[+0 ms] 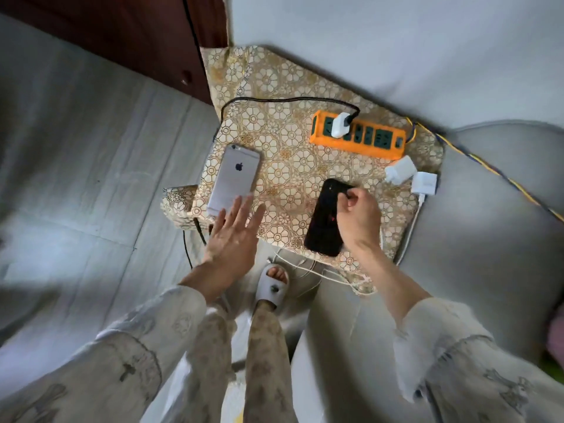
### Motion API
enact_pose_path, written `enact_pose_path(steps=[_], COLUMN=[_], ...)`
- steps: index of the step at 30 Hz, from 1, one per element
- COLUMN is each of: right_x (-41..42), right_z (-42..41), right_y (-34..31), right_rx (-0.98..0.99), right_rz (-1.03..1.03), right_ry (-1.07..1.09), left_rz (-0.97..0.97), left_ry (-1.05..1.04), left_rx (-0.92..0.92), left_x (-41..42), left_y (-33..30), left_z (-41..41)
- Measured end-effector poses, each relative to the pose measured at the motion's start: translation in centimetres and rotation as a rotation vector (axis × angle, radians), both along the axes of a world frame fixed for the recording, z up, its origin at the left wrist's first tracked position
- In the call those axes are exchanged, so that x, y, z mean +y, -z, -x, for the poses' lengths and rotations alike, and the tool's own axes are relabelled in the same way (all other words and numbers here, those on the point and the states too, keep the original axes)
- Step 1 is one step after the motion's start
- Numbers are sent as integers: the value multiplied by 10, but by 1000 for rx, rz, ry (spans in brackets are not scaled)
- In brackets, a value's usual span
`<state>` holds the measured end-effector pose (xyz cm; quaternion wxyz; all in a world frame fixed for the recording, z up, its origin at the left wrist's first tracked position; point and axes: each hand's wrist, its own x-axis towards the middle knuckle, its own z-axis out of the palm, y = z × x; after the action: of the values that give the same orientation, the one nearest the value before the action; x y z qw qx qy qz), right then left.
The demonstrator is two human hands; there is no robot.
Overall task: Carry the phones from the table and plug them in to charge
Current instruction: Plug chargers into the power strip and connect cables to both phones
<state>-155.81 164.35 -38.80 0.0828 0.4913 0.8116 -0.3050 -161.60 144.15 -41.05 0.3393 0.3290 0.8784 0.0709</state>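
Note:
A silver phone [234, 178] lies face down on the left of a small table with a floral gold cloth [290, 154]. My left hand [233, 236] hovers flat just below it, fingers spread, fingertips at its near end. A black phone [323, 222] lies near the table's front edge. My right hand [358, 218] rests on its right side, fingers curled around its upper edge. An orange power strip [358, 137] sits at the back with one white charger [341, 125] plugged in, trailing a black cable [274, 100].
Two loose white chargers [400, 170] [424, 183] lie at the table's right edge, one with a white cable [410, 233] hanging down. More white cable lies on the floor by my slippered foot [271, 285]. A grey bed [488, 209] is at right, a dark wooden cabinet [122, 35] at upper left.

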Motion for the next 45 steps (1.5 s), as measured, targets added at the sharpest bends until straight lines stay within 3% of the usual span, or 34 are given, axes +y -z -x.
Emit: enact_pose_path(steps=[6, 11, 17, 26, 36, 42, 45], right_x=[103, 139, 147, 154, 162, 187, 184], right_z=[-13, -14, -26, -12, -9, -4, 13], right_y=[9, 25, 27, 18, 8, 0, -5], right_rx=[-39, -223, -345, -370, -326, 241, 331], right_rz=[-255, -425, -564, -512, -489, -61, 132], right_ry=[9, -472, -718, -1255, -1194, -615, -416], left_rz=[118, 188, 251, 254, 270, 272, 279], left_ry=[91, 16, -5, 25, 17, 11, 10], left_rx=[37, -24, -18, 11, -13, -18, -19], left_x=[80, 107, 117, 113, 112, 112, 112], left_y=[18, 28, 23, 26, 24, 23, 23], left_z=[-7, 12, 5, 5, 7, 6, 6])
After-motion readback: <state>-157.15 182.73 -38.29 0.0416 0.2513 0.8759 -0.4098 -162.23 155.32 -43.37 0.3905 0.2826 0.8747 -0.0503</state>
